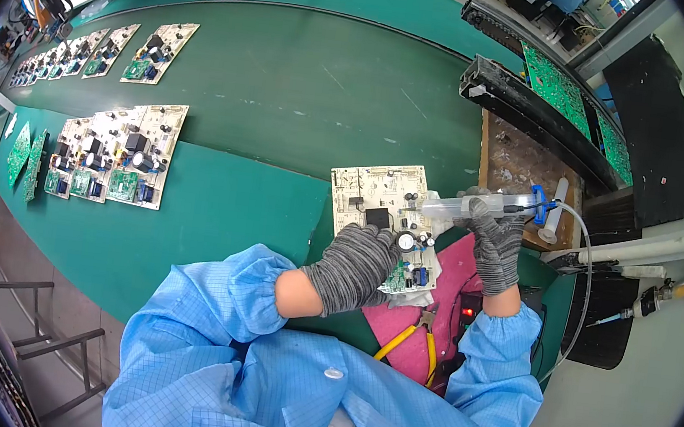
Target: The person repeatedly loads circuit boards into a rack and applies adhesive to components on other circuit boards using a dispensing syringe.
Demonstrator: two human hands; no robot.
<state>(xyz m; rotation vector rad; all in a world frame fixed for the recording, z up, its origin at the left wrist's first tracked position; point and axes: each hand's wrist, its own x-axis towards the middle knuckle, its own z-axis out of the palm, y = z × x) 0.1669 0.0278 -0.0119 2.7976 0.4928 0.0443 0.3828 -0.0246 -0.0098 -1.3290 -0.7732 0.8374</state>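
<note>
A cream circuit board (379, 186) with black, white and blue components lies tilted in front of me. My left hand (352, 269), in a grey striped glove, is closed on the board's lower left part, near a black block and a round capacitor. My right hand (495, 244), gloved alike, is wrapped round a clear syringe (478, 205) with a blue fitting and a thin hose at its rear. The syringe's front end is over the board's right edge; whether it touches is unclear. Beneath the board is a pink cloth (399, 338) with yellow-handled cutters (432, 342) on it.
More cream boards stand in overlapping rows at the left (146, 157) and back left (158, 53) of the green table (213, 237). Black rails (530, 117) hold green boards at the back right. Another syringe (556, 211) lies on a brown tray. The hose (587, 284) hangs at the right.
</note>
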